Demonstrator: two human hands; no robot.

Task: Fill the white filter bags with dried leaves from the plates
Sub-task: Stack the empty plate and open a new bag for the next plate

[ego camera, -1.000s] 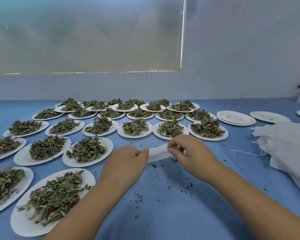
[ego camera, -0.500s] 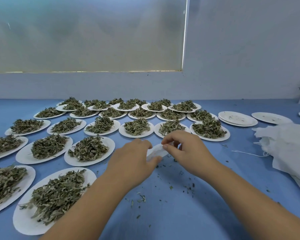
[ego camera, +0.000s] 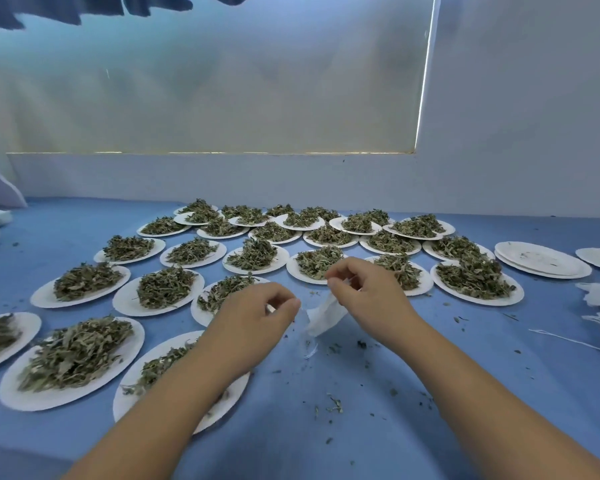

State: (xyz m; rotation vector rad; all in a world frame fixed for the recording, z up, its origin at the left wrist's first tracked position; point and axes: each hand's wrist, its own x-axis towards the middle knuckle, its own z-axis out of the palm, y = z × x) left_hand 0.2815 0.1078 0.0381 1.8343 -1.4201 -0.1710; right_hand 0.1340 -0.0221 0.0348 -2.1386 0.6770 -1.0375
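Filter bag (ego camera: 326, 315) dropped vertical, pinched by R fingers (ego camera: 336, 277); L fingers (ego camera: 284, 301) curled just beside, grip unclear.

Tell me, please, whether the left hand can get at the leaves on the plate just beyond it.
Probably yes: that plate lies right by the left hand, its leaves uncovered, nothing between them. The right hand pinches the filter bag; whether the left hand grips it too is unclear.

No legible text, label, brand, number or sign is present. The plates (ego camera: 14, 400), the filter bag (ego camera: 323, 317), the blue table cover (ego camera: 430, 393) and the far wall (ego camera: 516, 133) carry no readable markings.
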